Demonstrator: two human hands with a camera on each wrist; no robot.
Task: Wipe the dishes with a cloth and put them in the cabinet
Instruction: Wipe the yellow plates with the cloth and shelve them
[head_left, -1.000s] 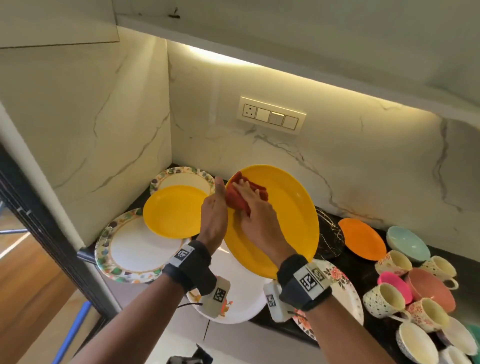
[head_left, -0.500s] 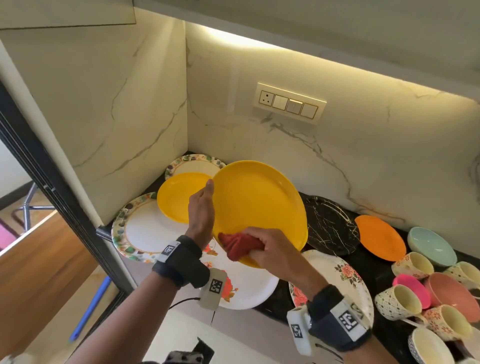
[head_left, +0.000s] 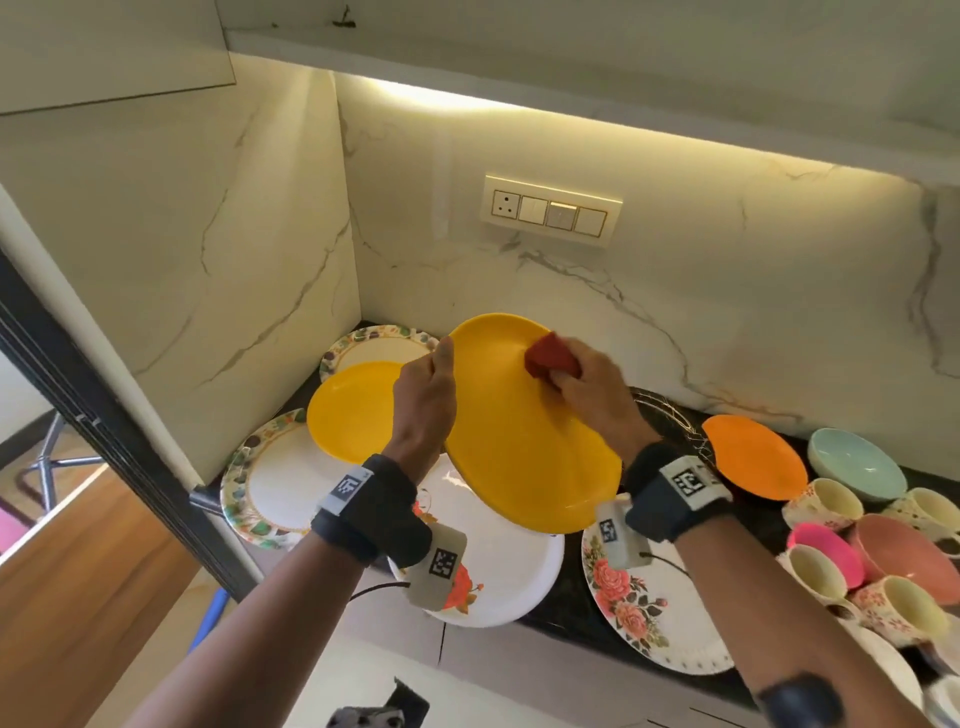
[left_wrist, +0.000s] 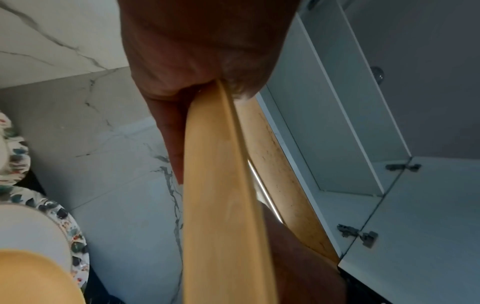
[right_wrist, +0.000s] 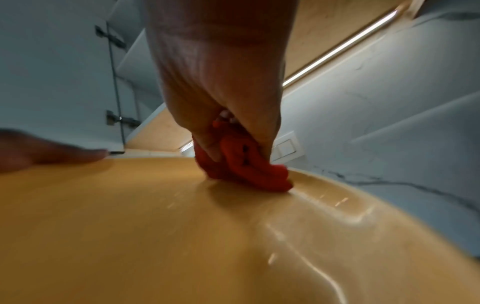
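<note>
The large round yellow plate (head_left: 524, 431) is held up off the dark counter (head_left: 571, 613) near its back-left corner, tilted so its face turns toward the person. The left hand (head_left: 423, 410) grips it at the left rim, thumb on the face and fingers curled behind — the left wrist view shows the rim wedged deep between them. The right hand (head_left: 587, 395) is bunched around a crumpled red cloth (head_left: 548, 358) and presses it onto the plate's face near the upper right rim.

What the next stroke turns on: the cloth sits at the far upper edge, and the unwiped-looking stretch of the face runs down and toward the person from there, along the plate's slope. The right hand is the one placed to sweep it; the left only steadies. The white cabinet (left_wrist: 350, 123) stands open overhead, above the left hand, its shelves bare as far as the wrist view shows.

Counted on the counter: one smaller yellow plate (head_left: 353, 410), two leaf-rimmed white plates (head_left: 270, 483), two rose-printed white plates (head_left: 654, 623), one black marbled plate (head_left: 670, 415), one orange plate (head_left: 753, 457), one pale blue bowl (head_left: 854, 462), plus a cluster of cups (head_left: 883, 561) at the right edge — partly cut off, so I cannot count them.
</note>
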